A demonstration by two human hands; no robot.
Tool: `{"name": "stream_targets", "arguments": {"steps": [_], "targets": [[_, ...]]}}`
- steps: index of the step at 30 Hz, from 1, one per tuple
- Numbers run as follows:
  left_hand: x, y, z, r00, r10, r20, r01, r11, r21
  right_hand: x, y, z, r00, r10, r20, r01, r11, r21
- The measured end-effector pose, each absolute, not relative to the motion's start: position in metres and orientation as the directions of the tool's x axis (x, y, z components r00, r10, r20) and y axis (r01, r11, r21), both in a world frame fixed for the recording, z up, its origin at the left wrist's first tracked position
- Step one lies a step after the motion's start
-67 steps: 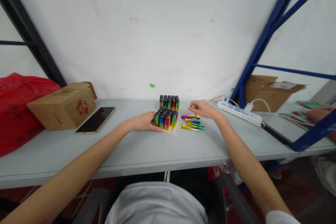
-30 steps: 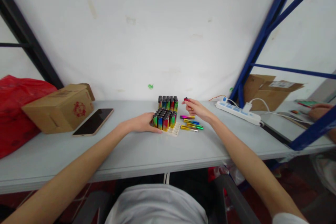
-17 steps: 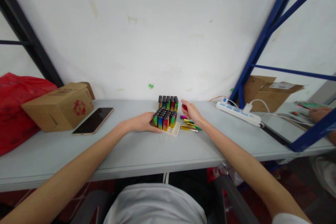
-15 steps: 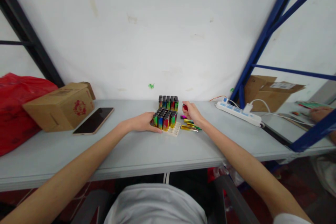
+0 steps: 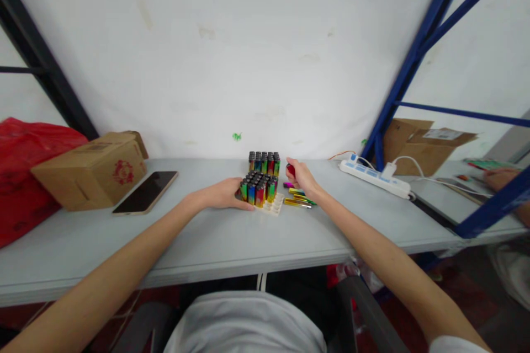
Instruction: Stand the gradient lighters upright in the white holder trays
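Observation:
Colourful metallic lighters with black tops (image 5: 259, 190) stand in rows in a white tray (image 5: 274, 205), whose right part has bare slots. My left hand (image 5: 232, 194) grips the left side of this tray, thumb along the near edge. Behind it stands a second block of similar lighters (image 5: 264, 162). My right hand (image 5: 301, 175) is raised to the right of the rows, its fingers closed on a red lighter. Under and beside that hand, several loose lighters (image 5: 297, 202) in gold, green and magenta lie on the table.
A dark-screened phone (image 5: 147, 192), a cardboard box (image 5: 93, 168) and a red bag (image 5: 31, 176) are on the left. To the right lie a white power strip (image 5: 375, 177) and an open carton (image 5: 418, 146) behind a blue frame (image 5: 408, 66). Another person's hand (image 5: 503, 177) shows at far right.
The view has shifted slightly. The red lighter in my right hand shows a little more; both hands keep nearly the same places.

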State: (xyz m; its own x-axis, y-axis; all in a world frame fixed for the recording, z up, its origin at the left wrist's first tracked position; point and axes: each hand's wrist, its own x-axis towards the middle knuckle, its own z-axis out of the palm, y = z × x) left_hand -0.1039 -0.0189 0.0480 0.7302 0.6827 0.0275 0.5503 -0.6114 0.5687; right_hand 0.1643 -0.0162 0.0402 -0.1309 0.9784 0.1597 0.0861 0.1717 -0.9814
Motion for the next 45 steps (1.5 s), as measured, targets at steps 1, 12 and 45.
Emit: {"name": "stream_targets", "arguments": {"steps": [1,12,45], "targets": [[-0.104,-0.019,0.048,0.729,0.684,0.022,0.553,-0.609,0.568,0.163,-0.017,0.040,-0.126,0.978,0.163,0.093,0.176,-0.980],[-0.103,-0.021,0.049,0.742,0.669,0.034,0.532,-0.619,0.578,0.165,-0.013,0.040,-0.087,0.983,0.163,0.110,0.172,-0.979],[-0.103,-0.019,0.046,0.739,0.672,0.045,0.543,-0.634,0.551,0.161,-0.048,0.053,-0.539,0.700,0.469,0.462,0.711,-0.530]]}}
